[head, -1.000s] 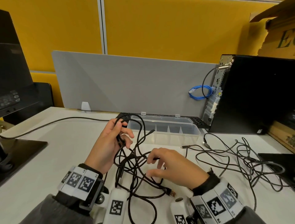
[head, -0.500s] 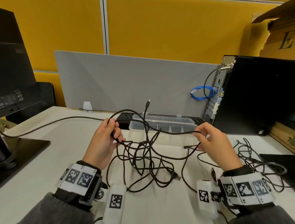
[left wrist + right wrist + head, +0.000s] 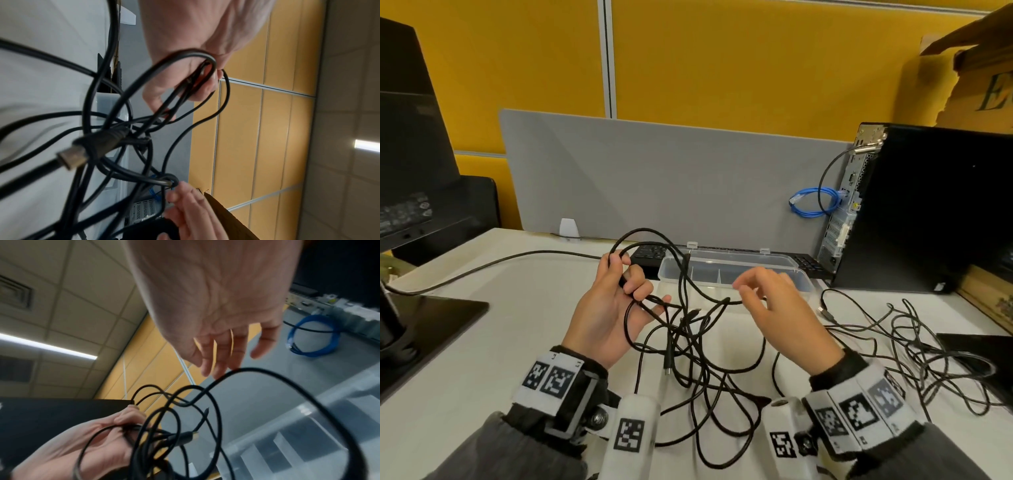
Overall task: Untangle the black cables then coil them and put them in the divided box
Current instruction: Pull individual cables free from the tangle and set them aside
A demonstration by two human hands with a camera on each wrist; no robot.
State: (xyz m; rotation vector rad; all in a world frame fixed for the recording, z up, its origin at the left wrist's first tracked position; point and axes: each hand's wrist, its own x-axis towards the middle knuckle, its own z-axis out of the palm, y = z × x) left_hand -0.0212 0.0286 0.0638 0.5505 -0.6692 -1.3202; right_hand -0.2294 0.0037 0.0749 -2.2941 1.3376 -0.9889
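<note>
While gripped, black cables (image 3: 688,329) between hands

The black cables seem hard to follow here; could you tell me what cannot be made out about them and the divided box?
- Head view: how many separate cables form the black cables; the strands overlap.
- Left wrist view: what the left hand pinches besides strands; its fingers cover them.
- Head view: the divided box's right compartments, hidden by the right hand.
- Right wrist view: motion blur hides any fingertip contact.
</note>
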